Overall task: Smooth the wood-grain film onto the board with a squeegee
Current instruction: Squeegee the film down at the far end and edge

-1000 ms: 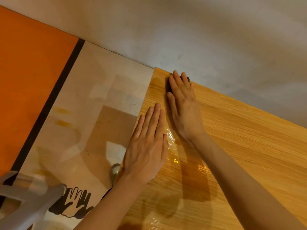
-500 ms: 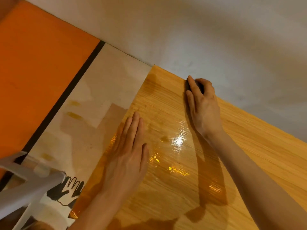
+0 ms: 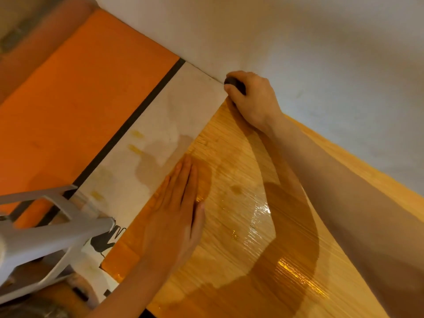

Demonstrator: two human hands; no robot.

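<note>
Glossy wood-grain film (image 3: 238, 216) covers the board from the centre to the right. Left of it lies a bare pale strip of board (image 3: 174, 125). My left hand (image 3: 174, 214) lies flat with straight fingers on the film's left edge. My right hand (image 3: 252, 99) is curled round a small dark squeegee (image 3: 234, 84) at the film's far corner, right against the wall. Most of the squeegee is hidden inside the fist.
A white wall (image 3: 298, 53) runs along the board's far edge. An orange panel (image 3: 80, 106) with a black stripe (image 3: 128, 129) lies to the left. A grey stool frame (image 3: 46, 235) stands at the lower left, beside a black hand-print graphic (image 3: 107, 242).
My right hand has curled from flat into a fist on the squeegee at the film's top left corner. The left hand stays flat on the film's edge. The view has shifted.
</note>
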